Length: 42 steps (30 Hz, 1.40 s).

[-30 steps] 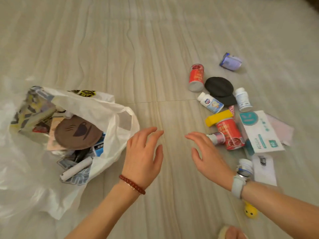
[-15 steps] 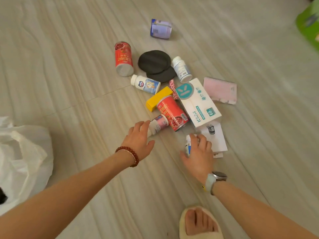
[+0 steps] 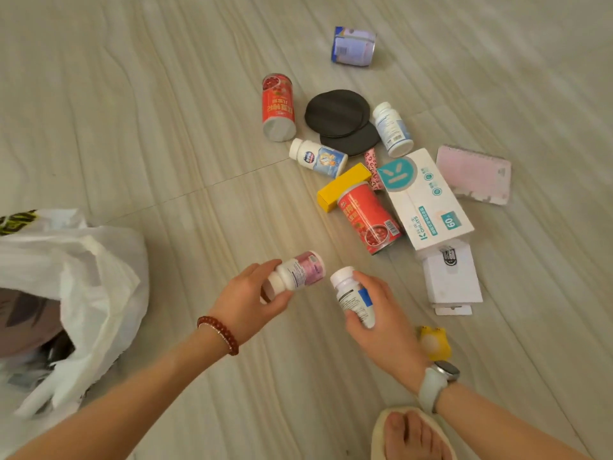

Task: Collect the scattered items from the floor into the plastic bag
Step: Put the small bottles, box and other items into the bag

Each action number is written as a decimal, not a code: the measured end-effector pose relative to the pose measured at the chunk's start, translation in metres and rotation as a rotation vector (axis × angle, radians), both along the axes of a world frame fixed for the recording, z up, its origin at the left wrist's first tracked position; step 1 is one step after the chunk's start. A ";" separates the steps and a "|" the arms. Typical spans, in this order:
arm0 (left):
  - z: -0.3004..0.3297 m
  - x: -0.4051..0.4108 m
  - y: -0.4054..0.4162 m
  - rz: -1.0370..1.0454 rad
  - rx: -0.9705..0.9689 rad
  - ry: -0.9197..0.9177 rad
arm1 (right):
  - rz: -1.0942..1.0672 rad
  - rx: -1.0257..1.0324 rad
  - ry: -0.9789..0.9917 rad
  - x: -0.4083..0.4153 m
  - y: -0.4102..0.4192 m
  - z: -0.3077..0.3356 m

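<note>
Left hand gripped pink bottle; right hand gripped white bottle. Best swing both left, drop into bag mouth.

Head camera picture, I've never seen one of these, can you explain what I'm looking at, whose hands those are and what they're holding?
There is no machine here. A person wears a camera on the head, looking down at their own arms. The left hand, with a bead bracelet, grips a pink-labelled bottle. The right hand, with a watch, grips a white bottle with a blue label. On the floor ahead lie two red cans, two more white bottles, black discs, a yellow box, a tissue pack and some cards. The plastic bag, already partly filled, lies at the left.
</note>
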<state>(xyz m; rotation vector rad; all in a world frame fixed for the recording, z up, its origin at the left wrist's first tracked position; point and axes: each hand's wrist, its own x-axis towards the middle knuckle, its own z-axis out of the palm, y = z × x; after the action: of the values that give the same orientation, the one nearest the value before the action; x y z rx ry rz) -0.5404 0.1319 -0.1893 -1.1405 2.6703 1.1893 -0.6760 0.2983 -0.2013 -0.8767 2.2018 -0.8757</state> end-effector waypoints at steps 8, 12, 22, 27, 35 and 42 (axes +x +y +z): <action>0.056 0.146 -0.016 0.373 -0.246 0.081 | 0.158 -0.278 -0.253 0.055 -0.075 0.038; 0.067 0.205 -0.018 0.696 -0.333 0.171 | 0.449 -0.390 -0.217 0.101 -0.116 0.058; 0.039 0.280 -0.062 1.167 -0.442 0.036 | 1.061 -0.479 0.209 0.212 -0.212 0.084; 0.026 0.282 -0.117 1.083 -0.477 -0.150 | 1.253 -0.475 0.714 0.254 -0.253 0.061; 0.028 0.271 -0.138 0.913 -0.666 -0.164 | 1.180 -0.328 1.280 0.234 -0.311 0.032; 0.033 0.252 -0.099 0.820 -0.651 0.125 | 1.268 -0.447 0.932 0.194 -0.272 0.046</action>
<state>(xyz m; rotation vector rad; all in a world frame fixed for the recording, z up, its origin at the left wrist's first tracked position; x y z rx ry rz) -0.2883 0.0331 -0.1560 -2.4811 2.8220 0.3399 -0.4822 0.0259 -0.1550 -2.8393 1.3998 -0.2629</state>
